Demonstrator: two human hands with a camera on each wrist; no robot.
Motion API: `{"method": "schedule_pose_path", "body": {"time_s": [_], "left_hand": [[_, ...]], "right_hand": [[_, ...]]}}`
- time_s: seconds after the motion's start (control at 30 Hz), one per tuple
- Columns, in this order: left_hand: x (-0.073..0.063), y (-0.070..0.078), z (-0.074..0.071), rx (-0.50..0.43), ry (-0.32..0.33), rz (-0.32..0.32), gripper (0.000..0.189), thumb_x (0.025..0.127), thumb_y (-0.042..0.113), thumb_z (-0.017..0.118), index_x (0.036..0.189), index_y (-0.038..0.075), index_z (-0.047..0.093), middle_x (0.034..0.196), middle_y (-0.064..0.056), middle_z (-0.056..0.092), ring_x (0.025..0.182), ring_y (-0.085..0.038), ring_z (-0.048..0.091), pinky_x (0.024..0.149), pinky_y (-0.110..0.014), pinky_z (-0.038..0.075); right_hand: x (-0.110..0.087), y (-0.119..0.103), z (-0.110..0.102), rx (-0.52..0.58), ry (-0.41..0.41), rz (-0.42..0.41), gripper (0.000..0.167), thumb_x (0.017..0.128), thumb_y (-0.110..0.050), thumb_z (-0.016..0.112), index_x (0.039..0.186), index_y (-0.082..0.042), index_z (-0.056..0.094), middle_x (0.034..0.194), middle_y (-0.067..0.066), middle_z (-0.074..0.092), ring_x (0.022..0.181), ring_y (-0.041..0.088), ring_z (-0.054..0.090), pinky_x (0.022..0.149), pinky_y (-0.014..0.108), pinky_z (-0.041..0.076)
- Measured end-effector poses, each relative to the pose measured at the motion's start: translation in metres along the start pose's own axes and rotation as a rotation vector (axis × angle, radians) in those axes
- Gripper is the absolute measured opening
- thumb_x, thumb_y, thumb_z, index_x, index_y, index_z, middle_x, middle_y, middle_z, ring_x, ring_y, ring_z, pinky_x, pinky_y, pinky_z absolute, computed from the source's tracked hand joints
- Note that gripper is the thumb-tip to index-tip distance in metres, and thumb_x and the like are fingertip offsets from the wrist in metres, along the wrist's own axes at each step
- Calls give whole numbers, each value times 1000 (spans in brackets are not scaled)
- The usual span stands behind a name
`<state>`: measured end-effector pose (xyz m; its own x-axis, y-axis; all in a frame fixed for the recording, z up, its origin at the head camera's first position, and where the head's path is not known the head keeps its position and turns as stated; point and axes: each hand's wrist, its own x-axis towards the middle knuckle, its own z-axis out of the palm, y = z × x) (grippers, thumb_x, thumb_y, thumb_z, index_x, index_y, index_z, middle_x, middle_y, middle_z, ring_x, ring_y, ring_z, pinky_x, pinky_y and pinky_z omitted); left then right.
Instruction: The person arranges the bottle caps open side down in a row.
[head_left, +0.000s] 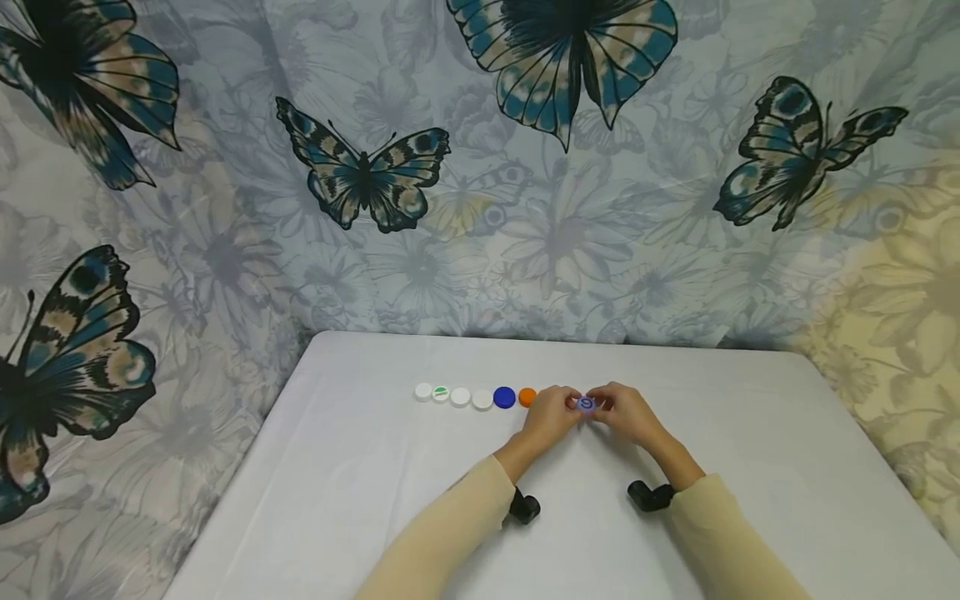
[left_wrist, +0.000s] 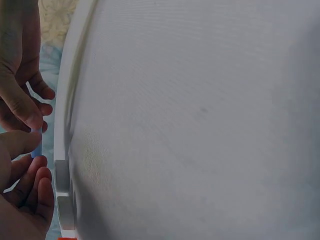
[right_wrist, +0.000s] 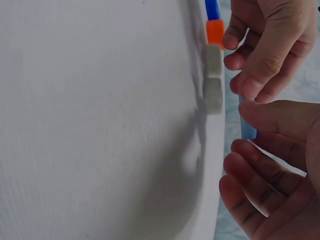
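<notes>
In the head view, both hands meet at the right end of a row of bottle caps. My left hand (head_left: 551, 412) and right hand (head_left: 628, 414) pinch a light blue-purple bottle cap (head_left: 586, 403) between thumbs and fingers from its two sides. A dark mark shows on its face. Both wrist views show this cap (right_wrist: 248, 125) edge-on, raised off the table. An orange cap (head_left: 527, 397) and a blue cap (head_left: 504, 397) lie just left of the left hand. Two pale caps (right_wrist: 213, 60) beside the orange one are hidden by that hand in the head view.
Further left in the row lie white caps (head_left: 460, 397) and a white cap with a green print (head_left: 440, 394). The row rests on a white-covered table (head_left: 337, 467). Behind it hangs a butterfly-print cloth (head_left: 480, 275). Black wrist cameras (head_left: 649, 497) hang below both sleeves.
</notes>
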<state>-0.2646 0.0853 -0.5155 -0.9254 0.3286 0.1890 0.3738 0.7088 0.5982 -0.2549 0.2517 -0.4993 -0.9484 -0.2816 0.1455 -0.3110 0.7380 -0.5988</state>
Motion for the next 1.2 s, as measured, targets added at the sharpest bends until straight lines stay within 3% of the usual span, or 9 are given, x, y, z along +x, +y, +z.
{"method": "schedule_pose_path", "body": {"time_s": [0.33,0.57,0.8,0.87,1.07,1.2], "left_hand": [[8,6,8,45,0,-39,21,85,24,76,101,10,75,78,3,65,72,-9,57,69,-17,46],[5,9,4,123,20,-12,20,87,20,73,103,9,75,87,-1,71,79,-13,64,71,-20,49],[3,12,2,196,-43,7,22,89,29,71,102,13,76,86,0,67,77,-11,59,68,-20,44],[0,10,1,134,-40,0,24,89,31,70,102,12,76,87,0,68,78,-11,60,67,-19,44],[-14,7,-11,-184,-77,-72,25,92,32,67,102,10,75,92,-1,69,79,-6,61,68,-14,45],[-28,4,-28,-269,-108,-89,22,94,29,65,105,12,74,93,2,69,77,-2,54,67,-14,44]], "right_hand": [[5,7,1,25,-3,42,25,79,0,71,102,9,68,82,14,64,72,18,55,63,25,43],[11,8,3,-3,-40,72,25,81,-2,71,104,8,68,84,14,64,74,19,56,65,29,44],[16,7,5,-55,-59,69,26,78,-3,72,102,9,69,84,14,64,75,22,58,67,33,47],[16,8,7,-79,-56,60,27,77,-3,72,101,9,69,84,15,63,75,23,59,68,35,48],[11,6,0,-102,-73,116,34,81,-9,72,108,10,66,86,15,62,78,24,58,70,39,48],[4,6,-9,-97,-103,165,37,86,-15,69,113,10,64,90,16,63,80,25,58,71,39,49]]}}
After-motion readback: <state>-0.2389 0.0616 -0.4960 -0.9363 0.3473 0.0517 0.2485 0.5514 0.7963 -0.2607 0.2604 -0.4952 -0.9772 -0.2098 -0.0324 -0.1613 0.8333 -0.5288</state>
